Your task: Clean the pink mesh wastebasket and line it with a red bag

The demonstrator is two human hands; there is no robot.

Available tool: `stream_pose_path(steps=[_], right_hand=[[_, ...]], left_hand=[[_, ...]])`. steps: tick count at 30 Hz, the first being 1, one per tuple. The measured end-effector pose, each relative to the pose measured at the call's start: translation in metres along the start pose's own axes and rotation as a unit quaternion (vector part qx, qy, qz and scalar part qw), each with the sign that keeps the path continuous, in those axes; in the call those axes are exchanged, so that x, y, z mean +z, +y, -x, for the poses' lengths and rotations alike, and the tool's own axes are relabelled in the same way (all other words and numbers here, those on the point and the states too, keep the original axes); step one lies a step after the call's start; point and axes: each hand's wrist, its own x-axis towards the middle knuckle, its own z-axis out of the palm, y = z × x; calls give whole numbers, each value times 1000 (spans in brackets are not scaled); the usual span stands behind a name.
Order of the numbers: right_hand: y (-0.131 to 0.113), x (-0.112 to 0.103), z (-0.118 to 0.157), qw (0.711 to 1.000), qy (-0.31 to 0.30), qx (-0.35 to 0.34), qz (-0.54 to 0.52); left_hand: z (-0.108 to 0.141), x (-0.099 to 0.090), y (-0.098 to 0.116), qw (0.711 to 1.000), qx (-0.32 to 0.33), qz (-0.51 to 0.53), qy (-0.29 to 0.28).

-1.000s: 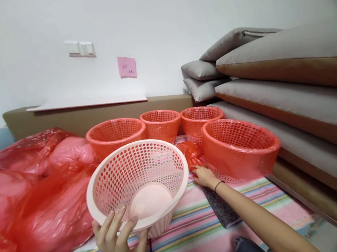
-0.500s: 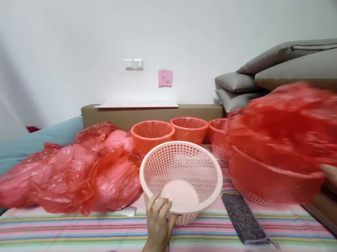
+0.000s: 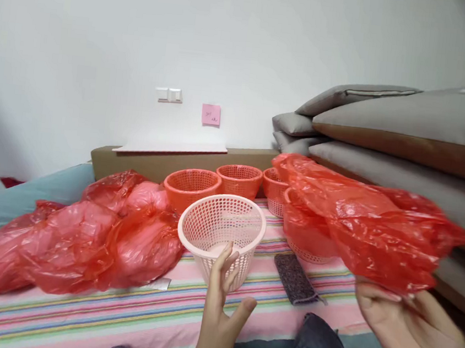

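Observation:
A pale pink perforated basket [image 3: 245,247] stands on the striped cloth [image 3: 116,328]. My left hand [image 3: 222,311] is raised in front of it, thumb and fingers apart, with nothing in it. On the right, my right hand [image 3: 412,320] pinches the lower edge of a red plastic bag [image 3: 368,227]. The bag stretches leftward over a basket [image 3: 309,232] that it partly hides. Behind the pale basket, orange baskets [image 3: 192,182] [image 3: 239,181] stand in a row, with another [image 3: 273,186] to their right.
Several filled red plastic bags [image 3: 71,245] lie at the left by a blue cushion [image 3: 63,185]. A dark grey knitted pouch [image 3: 294,279] lies right of the pale basket. Grey cushions [image 3: 413,115] are stacked at the right. My knees show at the bottom.
My left hand has let go of the pale basket's rim and opened. The red bag has come down and inward with my right hand, which now shows more fully. The view has shifted right.

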Motion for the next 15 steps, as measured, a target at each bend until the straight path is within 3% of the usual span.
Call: stream_pose_path(steps=[3, 8, 12, 15], right_hand=[[1, -14, 7, 996, 0, 76, -53], [11, -55, 31, 996, 3, 78, 43], [29, -83, 40, 996, 28, 80, 9], [37, -90, 39, 995, 58, 76, -12]], left_hand=[[-7, 20, 0, 995, -36, 87, -29], [-22, 57, 2, 983, -68, 170, -10], [-30, 78, 15, 984, -67, 162, -18], [-35, 81, 22, 992, -52, 116, -24]])
